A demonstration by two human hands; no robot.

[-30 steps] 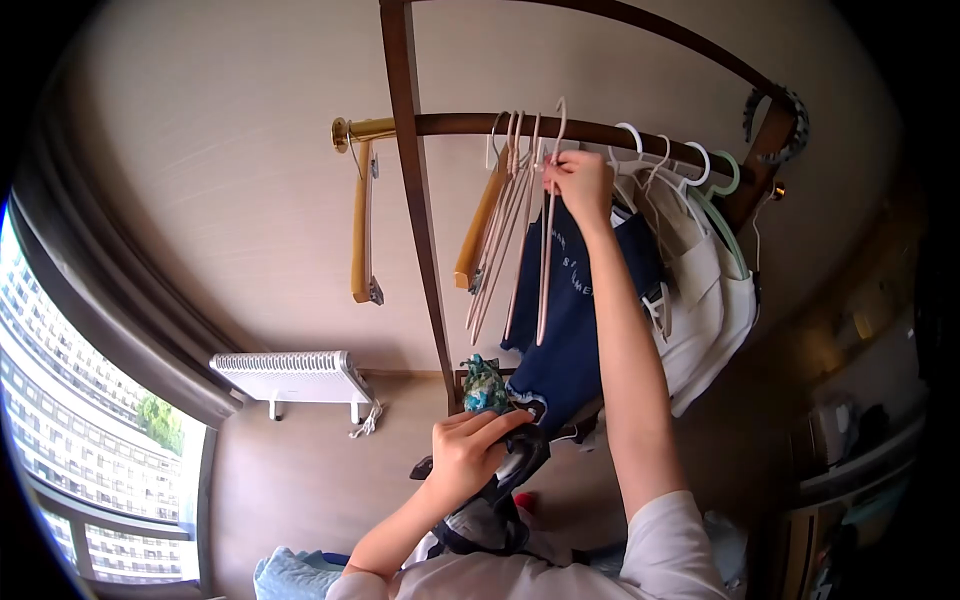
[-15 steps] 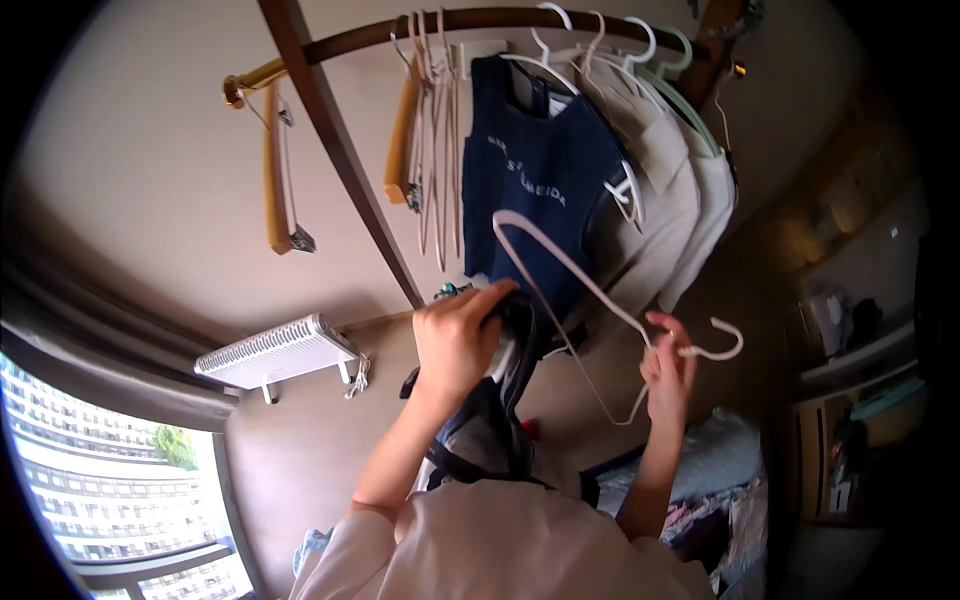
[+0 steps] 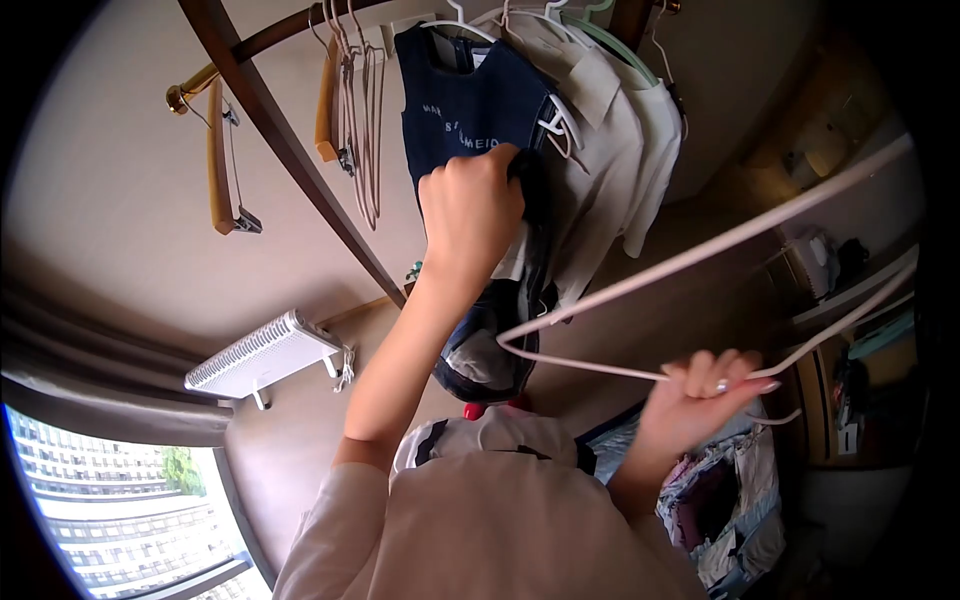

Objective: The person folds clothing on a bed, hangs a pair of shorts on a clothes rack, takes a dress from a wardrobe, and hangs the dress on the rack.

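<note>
My left hand (image 3: 470, 205) is raised in front of the clothes rack, its fingers closed round the top of a dark cloth item (image 3: 485, 345). This item hangs down with black edges and a greyish patch showing; I cannot make out its exact kind. On the right, my right hand (image 3: 705, 390) is wrapped round the lower bar of a pale pink clothes hanger (image 3: 650, 275). The hanger is bare and tilted, with its wide frame close to the camera. Behind my left hand, a navy sleeveless top (image 3: 465, 95) with white lettering hangs on a white hanger.
Beige and white shirts (image 3: 600, 130) hang on the curved wooden rail (image 3: 270, 40). Thin pink hangers (image 3: 365, 140) and wooden clip hangers (image 3: 218, 165) hang further left. A white heater (image 3: 265, 352) stands by the wall. Piled clothes (image 3: 720, 505) lie at lower right.
My left hand has risen, lifting the dark cloth item against the navy top. My right hand has moved down and turned the hanger, which now reaches across toward the right.
</note>
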